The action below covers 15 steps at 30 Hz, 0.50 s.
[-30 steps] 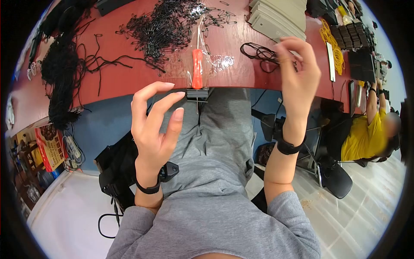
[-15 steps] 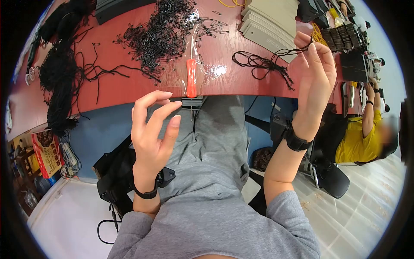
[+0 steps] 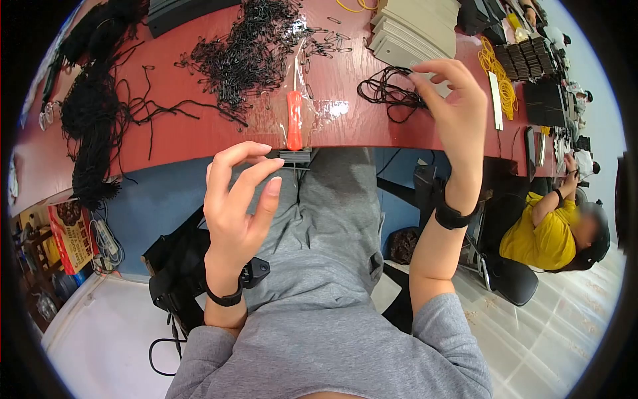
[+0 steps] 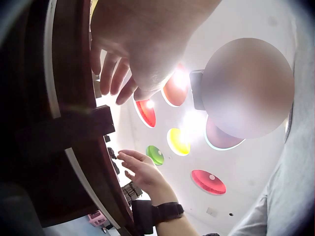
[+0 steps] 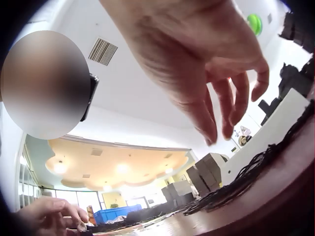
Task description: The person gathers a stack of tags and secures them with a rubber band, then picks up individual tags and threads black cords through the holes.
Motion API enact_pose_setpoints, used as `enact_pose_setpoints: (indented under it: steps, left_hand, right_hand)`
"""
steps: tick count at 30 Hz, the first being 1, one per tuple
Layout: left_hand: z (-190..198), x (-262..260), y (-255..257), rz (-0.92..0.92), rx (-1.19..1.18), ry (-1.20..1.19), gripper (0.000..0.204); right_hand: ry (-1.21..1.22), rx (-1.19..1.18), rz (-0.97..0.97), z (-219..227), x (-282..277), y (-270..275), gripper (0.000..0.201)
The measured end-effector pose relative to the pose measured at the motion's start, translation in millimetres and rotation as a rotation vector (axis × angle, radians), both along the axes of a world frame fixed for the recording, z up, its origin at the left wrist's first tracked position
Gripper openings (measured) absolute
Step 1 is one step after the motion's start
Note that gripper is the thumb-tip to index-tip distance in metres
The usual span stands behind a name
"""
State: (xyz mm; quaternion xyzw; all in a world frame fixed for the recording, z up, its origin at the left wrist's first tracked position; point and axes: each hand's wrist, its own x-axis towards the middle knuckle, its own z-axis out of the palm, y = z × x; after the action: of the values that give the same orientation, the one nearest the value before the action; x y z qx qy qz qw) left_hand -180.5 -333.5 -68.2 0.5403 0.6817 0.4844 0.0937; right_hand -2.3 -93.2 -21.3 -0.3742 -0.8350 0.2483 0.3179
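My right hand hovers at the right end of a looped bundle of black cords on the red table. In the right wrist view its fingers hang apart, loosely bent, with nothing between them. My left hand is held in front of the table edge, fingers spread and softly bent, empty. Just beyond its fingertips is a small black block at the edge with a thin metal rod. Above that lies a red-handled tool with a slim metal shaft, under clear plastic.
A heap of black safety pins covers the table's back middle. Grey-beige boards are stacked behind the cords. At left, a thick hank of black cord hangs over the edge. Yellow cord lies right; a person in yellow sits beyond.
Half a second ago my right hand held up a strand of the black cords farther right; it has since let go and moved back left over the bundle. My left hand barely moved.
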Motion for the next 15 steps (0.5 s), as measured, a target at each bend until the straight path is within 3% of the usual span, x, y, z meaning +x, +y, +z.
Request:
enact_pose_setpoints:
  steps: [2,3,10,15]
  left_hand:
    - [0,0,0,-0.003,-0.004,-0.001,0.016]
    - [0,0,0,-0.005,-0.004,-0.004,0.016]
    - [-1,-1,-1,0.001,-0.010,0.005,0.016]
    - [-1,-1,0,-0.008,-0.004,0.000,0.016]
  right_hand:
    - [-0.089,0.201,0.159,-6,-7,-3,0.014]
    - [-0.153,0.182,0.201,-4,-9,-4,0.014]
    - [-0.206,0.111,0.220,-15,-14,-2,0.011]
    - [-0.257,0.202,0.237,-14,-17,-2,0.009]
